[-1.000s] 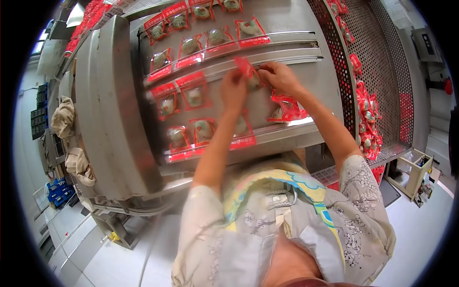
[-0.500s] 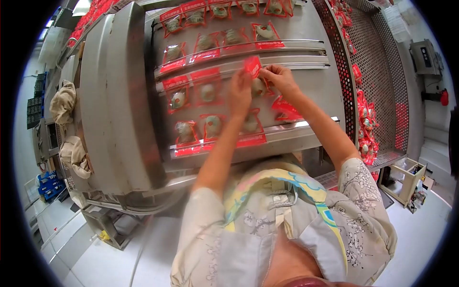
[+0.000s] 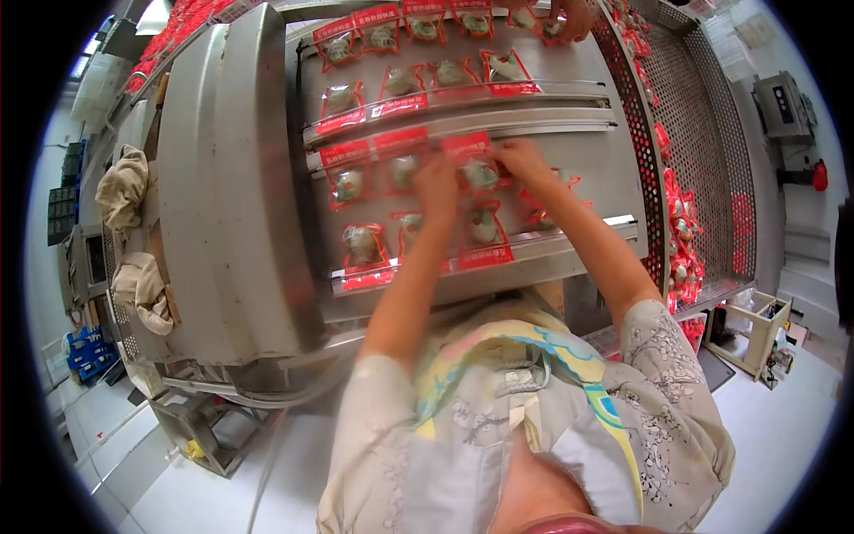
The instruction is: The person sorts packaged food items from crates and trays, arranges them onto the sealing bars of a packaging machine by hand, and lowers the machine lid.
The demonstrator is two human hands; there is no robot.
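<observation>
Between my hands a red-topped clear packet [image 3: 479,171] with a pale greenish item inside lies on the steel plate. My left hand [image 3: 437,189], smeared by motion, is at the packet's left edge; its fingers are not clear. My right hand [image 3: 523,162] pinches the packet's upper right corner. Left of my left hand are two similar packets in the same row, one of them at the far left [image 3: 348,184]. Nearer me, another packet [image 3: 484,226] lies along the front metal bar. A further packet [image 3: 556,185] is partly hidden under my right forearm.
Metal bars [image 3: 551,113] cross the plate, with more packets in rows beyond them. At the top right a co-worker's hand [image 3: 573,18] touches a packet. A perforated tray [image 3: 712,160] on the right holds a heap of packets [image 3: 683,236]. A steel housing [image 3: 236,196] stands left.
The packet between my hands has gone from raised and tilted to lying in the row. The co-worker's hand has come in at the top right. The view has shifted slightly.
</observation>
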